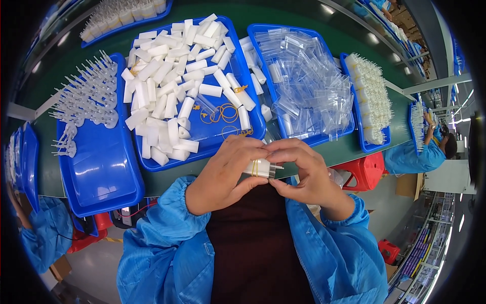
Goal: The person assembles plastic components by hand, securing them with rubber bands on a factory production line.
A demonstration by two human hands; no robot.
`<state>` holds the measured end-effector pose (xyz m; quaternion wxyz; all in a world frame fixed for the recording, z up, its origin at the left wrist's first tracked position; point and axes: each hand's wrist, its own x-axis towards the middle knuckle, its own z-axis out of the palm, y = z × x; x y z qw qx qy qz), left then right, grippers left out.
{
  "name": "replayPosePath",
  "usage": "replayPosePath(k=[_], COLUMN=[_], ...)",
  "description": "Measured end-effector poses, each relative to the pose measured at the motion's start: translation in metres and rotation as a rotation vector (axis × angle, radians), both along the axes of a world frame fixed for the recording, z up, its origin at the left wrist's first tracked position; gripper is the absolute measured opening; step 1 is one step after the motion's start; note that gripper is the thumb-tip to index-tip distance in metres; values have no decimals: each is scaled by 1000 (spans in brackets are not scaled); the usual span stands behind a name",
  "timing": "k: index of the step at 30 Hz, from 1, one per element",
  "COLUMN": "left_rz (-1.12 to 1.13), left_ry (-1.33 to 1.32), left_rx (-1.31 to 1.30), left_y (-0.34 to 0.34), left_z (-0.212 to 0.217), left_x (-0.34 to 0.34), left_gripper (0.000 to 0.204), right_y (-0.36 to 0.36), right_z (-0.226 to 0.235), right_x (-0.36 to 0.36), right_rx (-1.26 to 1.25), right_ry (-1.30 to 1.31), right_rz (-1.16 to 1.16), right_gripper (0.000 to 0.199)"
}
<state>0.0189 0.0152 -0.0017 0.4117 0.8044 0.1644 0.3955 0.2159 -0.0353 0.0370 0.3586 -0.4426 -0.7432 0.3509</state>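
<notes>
Between my hands, close to the table's front edge, is a small white bundle with a yellow rubber band around it. Clear plastic and a thin white tip show at its right end. My left hand is closed around the bundle's left part, fingers over the top and thumb beneath. The fingers and thumb of my right hand pinch the clear end. Just beyond lies a blue tray of white blocks, with loose rubber bands on its bare part. How the bundle is made up inside is hidden by my fingers.
A blue tray of clear plastic sleeves sits right of the blocks. Leftward, another tray bears white stemmed parts. Trays of banded bundles stand far right and at the back. Co-workers' blue sleeves show at both sides.
</notes>
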Motion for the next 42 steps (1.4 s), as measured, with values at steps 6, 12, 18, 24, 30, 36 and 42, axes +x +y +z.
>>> replayPosePath(k=[6,12,18,24,30,36,42], left_rz=[41,20,51,117,-112,-267,-164], left_ry=[-29,-35,2,-65,-339,-524,-501], left_rx=[27,116,-45,-389,-962,-1335,-1248], left_y=[-5,-5,-5,-14,-27,-39,-34], left_z=[-2,-6,3,-1,7,16,14], left_x=[4,4,3,5,12,14,13], left_gripper=[52,59,54,45,38,50,52], right_y=[0,-3,-3,-2,-2,-5,0], right_z=[-8,-8,-11,-21,-19,-12,-3], right_x=[4,7,9,1,-16,-24,-26], right_rx=[-191,-290,-194,-244,-426,-18,298], right_ry=[312,372,282,690,822,583,-279], right_rz=[-33,-29,8,-117,-112,-373,-215], right_gripper=[42,41,43,47,39,58,84])
